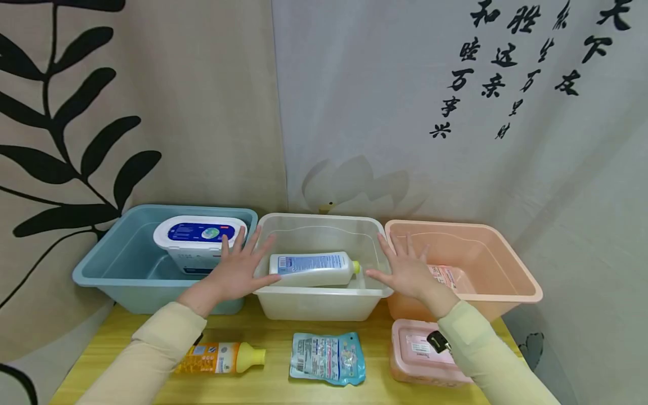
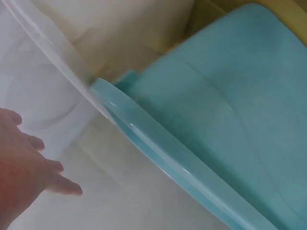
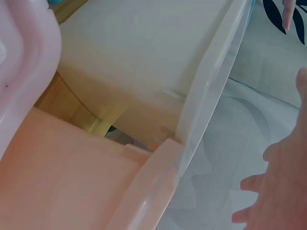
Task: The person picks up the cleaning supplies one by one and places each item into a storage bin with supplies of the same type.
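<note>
Pale fabric [image 1: 354, 112] is hanging behind a yellow wood-grain table [image 1: 278, 349]; a person's left hand [image 1: 235, 274] and right hand [image 1: 409, 274], fingers spread, released, are flanking a white plastic bottle [image 1: 310, 269] lying in a translucent rectangular bin [image 1: 314, 305].

Leaf-printed cloth hanging [image 1: 212, 101] suggests a homelike room.

Left hand [image 1: 237, 274] outstretched, right hand [image 1: 408, 272] outstretched, fingers [image 1: 252, 241] of both spread
</note>
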Demonstrator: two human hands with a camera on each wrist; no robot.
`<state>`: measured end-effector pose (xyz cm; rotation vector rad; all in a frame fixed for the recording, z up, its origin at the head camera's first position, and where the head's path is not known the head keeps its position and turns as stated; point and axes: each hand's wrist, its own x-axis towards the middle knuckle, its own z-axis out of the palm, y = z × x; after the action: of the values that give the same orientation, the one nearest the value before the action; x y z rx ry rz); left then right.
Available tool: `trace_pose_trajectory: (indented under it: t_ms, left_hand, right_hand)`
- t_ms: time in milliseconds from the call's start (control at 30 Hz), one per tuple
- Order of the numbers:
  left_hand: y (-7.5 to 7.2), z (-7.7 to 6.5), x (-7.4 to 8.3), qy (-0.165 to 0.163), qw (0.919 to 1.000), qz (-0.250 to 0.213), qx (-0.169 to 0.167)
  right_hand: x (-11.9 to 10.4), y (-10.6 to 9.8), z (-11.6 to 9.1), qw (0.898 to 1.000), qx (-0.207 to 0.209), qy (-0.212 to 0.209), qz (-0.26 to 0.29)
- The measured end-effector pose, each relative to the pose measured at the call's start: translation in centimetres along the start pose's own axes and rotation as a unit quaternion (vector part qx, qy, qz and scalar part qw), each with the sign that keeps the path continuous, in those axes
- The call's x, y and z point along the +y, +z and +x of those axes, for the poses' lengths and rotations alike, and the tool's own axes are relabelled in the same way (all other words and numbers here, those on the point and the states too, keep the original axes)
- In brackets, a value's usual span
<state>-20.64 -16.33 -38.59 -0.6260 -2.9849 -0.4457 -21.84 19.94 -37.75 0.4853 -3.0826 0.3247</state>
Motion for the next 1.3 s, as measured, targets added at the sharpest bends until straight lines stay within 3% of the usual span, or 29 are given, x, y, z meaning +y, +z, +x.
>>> trace_pose_trajectory:
  t_ms: [167, 267, 600, 767, 1067, 1300]
  left_hand:
    - [-0.3, -1.2, -0.9, -0.014, 0.9999, 0.007, 0.007]
    - [-0.5, -2.1, -1.6, -0.004, 0.9998, 0.007, 0.021]
    - [-0.1, -5.7, -5.0, 0.064, 0.9904, 0.007, 0.123]
    - [0.1, -7.9, -6.9, 0.076, 0.9822, 0.020, 0.171]
    - [1.3, -12.6, -9.8, 0.037, 0.9727, 0.041, 0.226]
    - [3.2, -15.9, -12.0, 0.013, 0.9731, 0.070, 0.219]
  right_hand:
    - [0.5, 0.0, -0.3, 1.000, -0.005, 0.004, 0.002]
    - [0.8, 0.1, -0.5, 1.000, -0.009, 0.008, -0.002]
    - [1.6, 0.1, -1.2, 1.000, -0.004, 0.014, -0.017]
    - [2.0, 0.1, -1.6, 1.000, 0.004, 0.012, -0.012]
    - [2.4, 0.2, -1.8, 1.000, 0.007, 0.013, -0.004]
    - [2.3, 0.5, -1.7, 1.000, 0.004, 0.007, -0.008]
